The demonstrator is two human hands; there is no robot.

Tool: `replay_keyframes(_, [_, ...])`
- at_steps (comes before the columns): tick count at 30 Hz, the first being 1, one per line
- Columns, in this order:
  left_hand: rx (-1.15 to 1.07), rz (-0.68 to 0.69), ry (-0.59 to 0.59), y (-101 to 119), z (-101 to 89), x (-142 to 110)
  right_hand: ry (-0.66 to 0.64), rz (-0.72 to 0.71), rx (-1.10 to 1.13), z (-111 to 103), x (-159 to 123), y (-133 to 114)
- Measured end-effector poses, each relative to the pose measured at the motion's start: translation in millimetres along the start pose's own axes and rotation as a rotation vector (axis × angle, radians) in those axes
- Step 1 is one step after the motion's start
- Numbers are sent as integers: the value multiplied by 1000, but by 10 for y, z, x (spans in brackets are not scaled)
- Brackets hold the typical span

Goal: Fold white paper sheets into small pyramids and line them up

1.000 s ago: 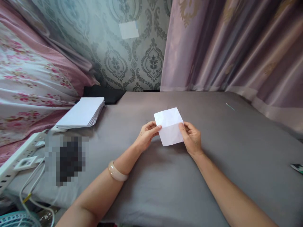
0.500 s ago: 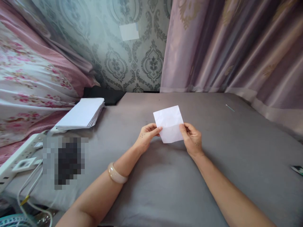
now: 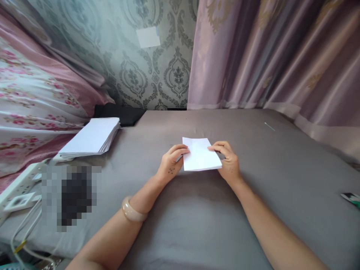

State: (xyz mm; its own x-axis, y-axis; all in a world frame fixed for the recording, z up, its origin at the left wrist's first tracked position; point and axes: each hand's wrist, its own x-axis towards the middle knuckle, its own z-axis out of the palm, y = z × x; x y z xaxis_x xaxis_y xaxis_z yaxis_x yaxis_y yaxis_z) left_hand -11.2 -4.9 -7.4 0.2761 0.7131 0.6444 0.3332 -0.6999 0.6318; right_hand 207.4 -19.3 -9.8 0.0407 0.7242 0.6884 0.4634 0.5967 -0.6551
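Note:
A small sheet of white paper (image 3: 199, 154) is held between my two hands above the grey-covered surface (image 3: 197, 225). My left hand (image 3: 172, 162) pinches its left edge, fingertips on top and thumb tucked below. On the right edge, my right hand (image 3: 228, 159) grips with its fingers curled over the upper face; its thumb is hidden under the paper. The paper lies tilted nearly flat, its near edge looking folded or doubled. A pale bangle (image 3: 132, 210) circles my left forearm.
To the left, a stack of white paper (image 3: 91, 137) sits before a black flat item (image 3: 120, 114). A white power strip (image 3: 21, 183) with cables and a blurred-out dark object (image 3: 75, 197) are nearer. A thin stick (image 3: 269, 126) lies far right, a green-and-black item (image 3: 351, 199) at the right edge.
The paper has tipped from facing me to nearly flat. My fingers have shifted from behind it onto its upper face, and the thumbs have gone underneath. The view has turned slightly right.

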Motion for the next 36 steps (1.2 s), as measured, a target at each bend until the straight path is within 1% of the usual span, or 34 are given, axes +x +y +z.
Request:
replay_keyframes(2, [72, -17, -64, -34, -6, -11, -76, 18, 12, -19, -15, 62])
replay_keyframes(7, [211, -136, -299, -148, 28, -64, -299, 73, -57, 5, -95, 219])
replay_keyframes(10, [312, -194, -362, -170, 37, -89, -393, 90, -161, 35, -137, 252])
replay_keyframes(12, [312, -249, -364, -158, 40, -88, -410, 97, -213, 50, -148, 251])
replay_keyframes(15, [270, -374, -321, -136, 52, -56, -388, 174, -233, 68, -139, 247])
replay_keyframes(20, [251, -522, -246, -152, 91, 18, -285, 310, -293, 122, -107, 261])
replay_keyframes(22, [272, -556, -216, -168, 111, 36, -255, 324, -341, 155, -96, 270])
replay_keyframes(25, [299, -599, -187, -177, 139, 53, -236, 309, -414, 205, -81, 289])
replay_keyframes(29, [328, -659, -180, -172, 160, 67, -234, 308, -474, 247, -65, 315])
replay_keyframes(36, [335, -689, -178, -178, 174, 86, -223, 338, -501, 273, -51, 306])
